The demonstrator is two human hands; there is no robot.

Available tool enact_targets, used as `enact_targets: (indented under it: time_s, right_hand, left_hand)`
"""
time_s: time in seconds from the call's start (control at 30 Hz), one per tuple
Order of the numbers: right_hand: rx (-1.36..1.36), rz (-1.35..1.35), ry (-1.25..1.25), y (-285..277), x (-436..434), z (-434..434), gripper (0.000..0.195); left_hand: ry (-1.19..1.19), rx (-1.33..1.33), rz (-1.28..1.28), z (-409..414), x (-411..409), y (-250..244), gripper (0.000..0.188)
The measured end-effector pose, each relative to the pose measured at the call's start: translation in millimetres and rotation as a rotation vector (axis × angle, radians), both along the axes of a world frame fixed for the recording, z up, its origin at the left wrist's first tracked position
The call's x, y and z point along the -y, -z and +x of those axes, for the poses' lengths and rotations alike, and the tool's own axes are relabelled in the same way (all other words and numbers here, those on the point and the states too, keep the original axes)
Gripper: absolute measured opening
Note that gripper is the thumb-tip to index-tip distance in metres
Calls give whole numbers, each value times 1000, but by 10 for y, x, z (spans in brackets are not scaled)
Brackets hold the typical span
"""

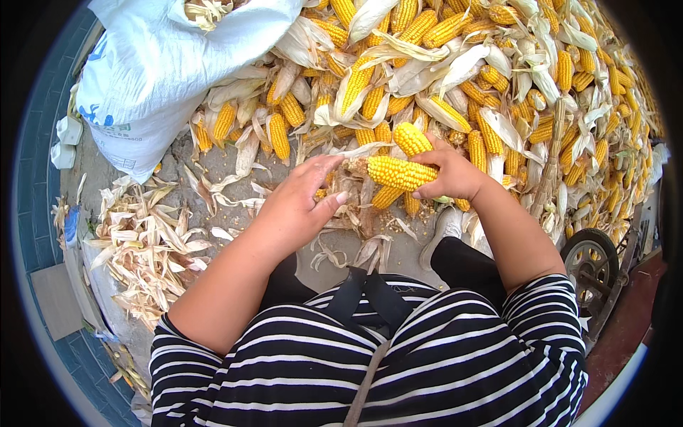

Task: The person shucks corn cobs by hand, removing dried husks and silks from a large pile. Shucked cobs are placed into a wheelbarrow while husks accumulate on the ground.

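My right hand (445, 168) is closed around the end of a husked yellow ear of corn (401, 173), which points left with its pale, silky tip or stub. A second bare ear (412, 139) lies just above it, against the fingers of the same hand; whether it is gripped too is unclear. My left hand (315, 195) is at the left end of the held ear, thumb and fingers apart, fingertips close to the stub. Under the hands, more ears (387, 196) and loose kernels lie on the concrete.
A large heap of corn ears and husks (459, 58) spreads ahead and to the right. A white woven sack (160, 80) stands at upper left, above a pile of dry husks (155, 245). A spoked wheel (589, 261) is at the right.
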State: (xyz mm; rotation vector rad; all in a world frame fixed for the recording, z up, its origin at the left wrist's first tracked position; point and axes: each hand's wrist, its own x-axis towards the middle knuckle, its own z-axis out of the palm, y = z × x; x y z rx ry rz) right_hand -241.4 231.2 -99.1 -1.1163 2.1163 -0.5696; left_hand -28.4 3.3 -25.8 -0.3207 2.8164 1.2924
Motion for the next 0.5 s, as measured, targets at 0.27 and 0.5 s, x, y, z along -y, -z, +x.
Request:
enact_targets:
  time_s: [0.27,0.5]
  right_hand:
    - [-207,-194,131,-698,-556,932,63]
    - [-85,-255,384,-682,-1144,1564,64]
  left_hand:
    - [156,68,-185,113,-423,95,35]
    - [226,-139,-149,245,-836,94,33]
